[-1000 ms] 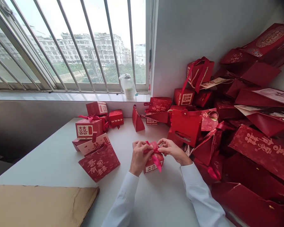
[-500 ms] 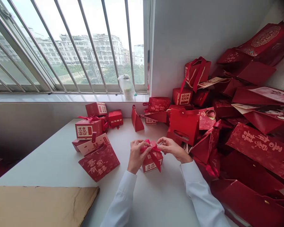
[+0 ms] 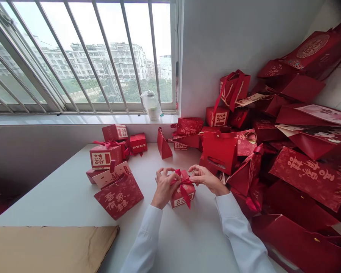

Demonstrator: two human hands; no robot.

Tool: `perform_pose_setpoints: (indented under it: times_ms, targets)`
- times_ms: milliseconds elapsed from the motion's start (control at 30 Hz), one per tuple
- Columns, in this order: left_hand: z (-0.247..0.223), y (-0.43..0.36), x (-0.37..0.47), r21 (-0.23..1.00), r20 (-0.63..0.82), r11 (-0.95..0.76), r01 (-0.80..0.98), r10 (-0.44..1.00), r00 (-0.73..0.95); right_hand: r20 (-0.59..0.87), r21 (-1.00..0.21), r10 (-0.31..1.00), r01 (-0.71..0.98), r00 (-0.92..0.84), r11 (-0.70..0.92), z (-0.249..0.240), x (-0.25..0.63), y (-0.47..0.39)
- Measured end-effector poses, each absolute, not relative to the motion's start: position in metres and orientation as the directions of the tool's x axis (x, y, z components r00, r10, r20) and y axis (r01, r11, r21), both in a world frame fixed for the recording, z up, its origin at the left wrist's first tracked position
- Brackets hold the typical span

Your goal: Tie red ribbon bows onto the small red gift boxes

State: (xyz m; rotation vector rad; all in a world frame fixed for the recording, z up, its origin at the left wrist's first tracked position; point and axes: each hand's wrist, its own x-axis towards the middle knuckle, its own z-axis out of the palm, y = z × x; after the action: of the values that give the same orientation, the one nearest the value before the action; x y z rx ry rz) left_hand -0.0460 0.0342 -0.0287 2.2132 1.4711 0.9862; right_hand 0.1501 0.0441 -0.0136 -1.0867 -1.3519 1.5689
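A small red gift box [image 3: 177, 198] with pale printed characters stands on the white table in front of me. Around its top runs a red ribbon [image 3: 185, 194], tied in a bow with one tail hanging down the front. My left hand [image 3: 165, 186] pinches the bow's left side between thumb and fingers. On the other side, my right hand [image 3: 206, 179] has its fingertips closed on the right part of the ribbon. Both hands hover at the box's top edge, and my fingers partly hide the bow's loops.
Left of the box lies a red printed gift bag [image 3: 119, 195], with several red boxes [image 3: 105, 156] behind it. A large heap of red bags [image 3: 307, 178] crowds the right side. Cardboard [image 3: 51, 248] covers the near left corner. A bagged jar [image 3: 152, 106] stands on the windowsill.
My hands have drawn slightly apart at the bow, and more of the box top shows between them. The hanging ribbon tail has shifted a little left.
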Motion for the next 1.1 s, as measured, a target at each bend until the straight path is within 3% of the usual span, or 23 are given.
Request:
perform_pose_setpoints:
  times_ms: [300,633,833,933,1100]
  targets:
    - [-0.022,0.033,-0.04,0.589,0.397,-0.443,0.676,0.887,0.235,-0.105,-0.991,0.945,-0.047,-0.311,-0.125,-0.008,0.148,0.041]
    - [-0.021,0.029,-0.043,0.632,0.278,-0.337,0.698,0.939,0.202,-0.094,-0.994,0.949,-0.023,-0.302,-0.106,-0.006,0.15,0.042]
    - [-0.018,0.031,-0.044,0.719,0.363,-0.393,0.573,0.916,0.173,-0.139,-0.99,0.94,0.061,-0.312,-0.126,-0.008,0.16,0.04]
    - [-0.009,0.034,-0.038,0.783,0.332,-0.289,0.551,0.943,0.023,-0.167,-0.984,0.946,0.111,-0.277,-0.141,-0.012,0.162,0.041]
    - [0.003,0.041,-0.022,0.756,0.188,-0.103,0.647,0.98,-0.064,-0.17,-0.975,0.947,0.188,-0.271,-0.121,-0.016,0.155,0.042]
